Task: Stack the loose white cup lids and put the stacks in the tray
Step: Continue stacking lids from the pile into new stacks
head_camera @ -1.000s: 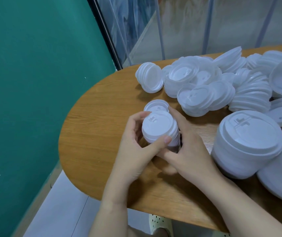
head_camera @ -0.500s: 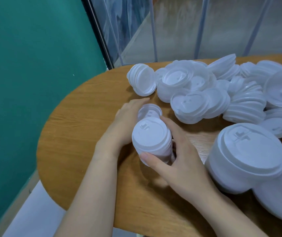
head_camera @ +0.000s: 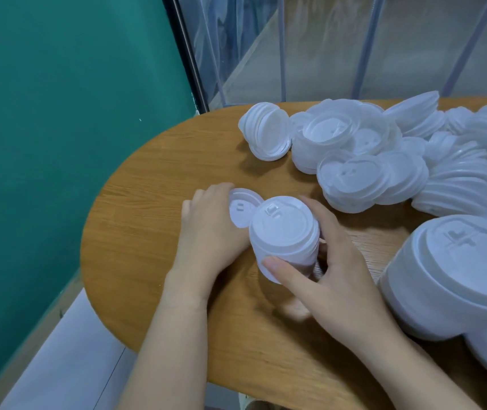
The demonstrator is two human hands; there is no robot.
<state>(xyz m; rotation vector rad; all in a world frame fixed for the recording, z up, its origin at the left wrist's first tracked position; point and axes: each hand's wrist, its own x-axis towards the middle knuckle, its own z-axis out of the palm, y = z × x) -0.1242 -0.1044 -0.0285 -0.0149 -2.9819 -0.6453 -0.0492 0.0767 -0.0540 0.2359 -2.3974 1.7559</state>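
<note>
I saw two bare forearms, no sleeves reaching the wrists. The left hand and right hand wore no rings, watches or gloves.

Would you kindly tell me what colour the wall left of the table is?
Teal green wall, seen in the head view.
</note>
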